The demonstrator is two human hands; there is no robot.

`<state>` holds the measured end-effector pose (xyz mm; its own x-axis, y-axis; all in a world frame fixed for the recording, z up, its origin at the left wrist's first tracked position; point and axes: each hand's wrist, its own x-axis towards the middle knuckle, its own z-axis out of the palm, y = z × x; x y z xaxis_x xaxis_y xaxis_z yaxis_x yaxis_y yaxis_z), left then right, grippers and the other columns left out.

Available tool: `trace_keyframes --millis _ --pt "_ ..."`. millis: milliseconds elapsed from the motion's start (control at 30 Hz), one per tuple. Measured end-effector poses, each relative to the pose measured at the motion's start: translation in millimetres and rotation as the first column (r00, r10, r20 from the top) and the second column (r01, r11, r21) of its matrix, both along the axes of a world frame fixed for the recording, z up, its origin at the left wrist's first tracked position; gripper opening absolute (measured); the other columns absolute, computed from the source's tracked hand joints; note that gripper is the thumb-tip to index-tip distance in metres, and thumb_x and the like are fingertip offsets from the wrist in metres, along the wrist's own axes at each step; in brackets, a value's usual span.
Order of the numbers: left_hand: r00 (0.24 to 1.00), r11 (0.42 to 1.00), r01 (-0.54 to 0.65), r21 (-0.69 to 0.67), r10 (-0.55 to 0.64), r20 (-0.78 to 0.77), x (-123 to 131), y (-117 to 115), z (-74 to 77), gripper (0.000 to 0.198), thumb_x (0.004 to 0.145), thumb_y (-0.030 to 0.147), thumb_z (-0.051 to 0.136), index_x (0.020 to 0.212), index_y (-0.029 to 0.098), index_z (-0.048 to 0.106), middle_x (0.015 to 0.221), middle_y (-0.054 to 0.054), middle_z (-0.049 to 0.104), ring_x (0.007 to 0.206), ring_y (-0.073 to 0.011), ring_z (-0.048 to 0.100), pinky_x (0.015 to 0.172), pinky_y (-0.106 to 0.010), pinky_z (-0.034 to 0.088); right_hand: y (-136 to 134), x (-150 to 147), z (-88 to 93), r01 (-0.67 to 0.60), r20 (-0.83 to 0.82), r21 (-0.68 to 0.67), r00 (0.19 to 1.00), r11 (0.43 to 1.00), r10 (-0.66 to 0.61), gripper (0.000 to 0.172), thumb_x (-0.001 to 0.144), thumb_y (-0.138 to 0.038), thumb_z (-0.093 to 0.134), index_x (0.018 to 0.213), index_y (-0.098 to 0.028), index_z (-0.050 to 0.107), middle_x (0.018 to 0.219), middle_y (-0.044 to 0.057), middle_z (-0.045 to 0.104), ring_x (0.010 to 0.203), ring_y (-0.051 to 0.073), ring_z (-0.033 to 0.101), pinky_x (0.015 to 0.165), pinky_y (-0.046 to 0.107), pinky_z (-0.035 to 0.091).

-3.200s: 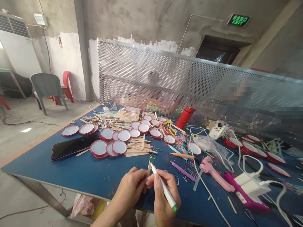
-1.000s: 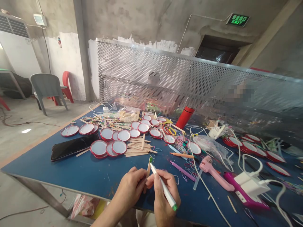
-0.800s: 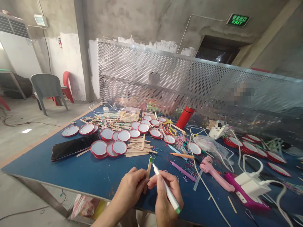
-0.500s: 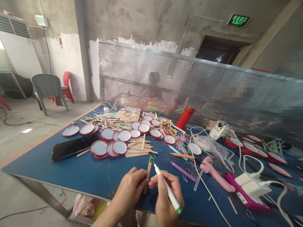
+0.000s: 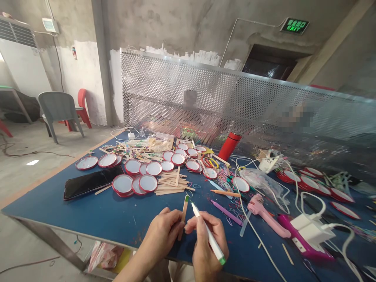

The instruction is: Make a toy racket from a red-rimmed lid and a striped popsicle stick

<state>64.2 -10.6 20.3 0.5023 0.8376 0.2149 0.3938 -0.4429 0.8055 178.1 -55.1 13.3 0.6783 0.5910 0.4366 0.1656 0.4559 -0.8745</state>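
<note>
My left hand [image 5: 165, 231] pinches a wooden craft stick [image 5: 184, 211] upright near the table's front edge; the stick's top end is coloured green. In my right hand [image 5: 209, 243] is a white marker pen [image 5: 208, 232] with a green end, its tip pointing up and left. That tip is just right of the green end of the stick, with a small gap between them. Beyond my hands lies a pile of plain craft sticks [image 5: 172, 184]. Several red-rimmed round lids [image 5: 148, 183] with pale insides are spread behind and to the left of it.
A black phone [image 5: 91, 183] lies at left on the blue table [image 5: 96, 223]. Orange [image 5: 225, 193] and purple [image 5: 226, 212] markers, a pink glue gun [image 5: 268, 217] and a magenta power strip [image 5: 305, 239] with white cables are at right. A red bottle [image 5: 230, 145] stands by the perforated metal screen [image 5: 164, 86].
Almost nothing differs. Both hands keep the same hold on the stick and the marker, and the view has shifted very slightly.
</note>
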Motion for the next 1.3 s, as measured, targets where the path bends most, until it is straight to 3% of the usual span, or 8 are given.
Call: trace_keyframes --millis 167,367,500,633,767,933,1133,1300 --pt "1.0 1.0 -0.011 -0.015 0.011 -0.025 0.0 0.1 1.2 0.028 0.096 0.025 0.046 0.068 0.025 0.045 0.068 -0.002 0.065 0.076 -0.0221 0.056 0.069 -0.028 0.039 -2.0 2.2 -5.0 -0.122 0.05 -0.056 0.991 0.991 0.125 0.027 0.096 -0.046 0.066 0.091 -0.02 0.066 0.06 -0.002 0.069 0.05 0.016 0.065 0.053 0.028 0.055" --pt "1.0 1.0 0.016 -0.004 -0.016 0.019 -2.0 0.4 1.4 0.029 0.098 0.027 0.045 0.069 0.025 0.048 0.07 -0.003 0.073 0.078 -0.0227 0.059 0.075 -0.03 0.044 -1.3 5.1 -11.2 0.11 -0.038 0.01 0.993 0.994 -0.109 0.024 0.095 -0.044 0.069 0.095 -0.02 0.063 0.061 -0.005 0.066 0.053 0.013 0.063 0.061 0.027 0.054" --pt "0.985 0.997 -0.011 -0.074 0.024 0.172 -3.6 2.5 -2.9 0.025 0.097 0.032 0.049 0.075 0.023 0.057 0.077 -0.003 0.074 0.074 -0.0195 0.064 0.07 -0.028 0.047 2.2 4.5 -10.5 0.075 -0.015 0.025 0.997 0.997 -0.075 0.029 0.092 -0.047 0.071 0.096 -0.02 0.064 0.065 -0.002 0.068 0.051 0.014 0.06 0.054 0.027 0.051" --pt "0.918 0.973 0.086 -0.216 0.007 0.396 -4.4 4.5 -6.8 0.03 0.101 0.048 0.051 0.085 0.023 0.056 0.077 -0.001 0.075 0.066 -0.0162 0.069 0.068 -0.026 0.052 5.3 4.4 -8.7 0.029 -0.013 -0.009 0.999 1.0 -0.029 0.03 0.092 -0.049 0.07 0.096 -0.019 0.065 0.069 0.001 0.069 0.051 0.014 0.06 0.049 0.026 0.051" --pt "0.864 0.926 0.153 -0.345 0.045 0.502 -3.7 5.5 -6.7 0.046 0.094 0.07 0.054 0.093 0.024 0.05 0.062 0.006 0.066 0.039 -0.0114 0.057 0.047 -0.023 0.049 5.7 5.2 -5.5 -0.034 0.008 -0.027 0.999 0.999 0.034 0.03 0.096 -0.049 0.065 0.098 -0.019 0.065 0.074 0.001 0.07 0.053 0.013 0.06 0.049 0.025 0.051" --pt "0.865 0.923 0.143 -0.358 0.06 0.499 -3.1 6.6 -7.4 0.049 0.092 0.071 0.056 0.096 0.023 0.05 0.059 0.01 0.061 0.03 -0.0067 0.046 0.039 -0.02 0.047 5.7 4.7 -2.6 -0.091 0.027 -0.023 0.995 0.996 0.091 0.033 0.098 -0.05 0.058 0.097 -0.019 0.067 0.073 0.001 0.069 0.055 0.014 0.061 0.05 0.025 0.051" --pt "0.892 0.945 0.103 -0.312 0.051 0.45 -5.0 6.3 -9.2 0.044 0.096 0.067 0.051 0.091 0.023 0.051 0.061 0.009 0.061 0.034 -0.0069 0.048 0.041 -0.019 0.046 8.6 3.5 -3.9 -0.128 -0.013 -0.017 0.992 0.992 0.128 0.037 0.097 -0.054 0.06 0.098 -0.018 0.068 0.064 -0.001 0.066 0.051 0.014 0.061 0.047 0.025 0.051" --pt "0.911 0.944 0.084 -0.32 0.057 0.408 -5.9 6.6 -6.8 0.043 0.094 0.066 0.055 0.088 0.023 0.052 0.061 0.008 0.063 0.037 -0.0092 0.052 0.043 -0.021 0.045 11.6 3.4 -5.0 -0.119 -0.004 -0.002 0.993 0.993 0.119 0.035 0.094 -0.052 0.065 0.099 -0.017 0.068 0.072 0.001 0.07 0.052 0.014 0.063 0.045 0.024 0.051"
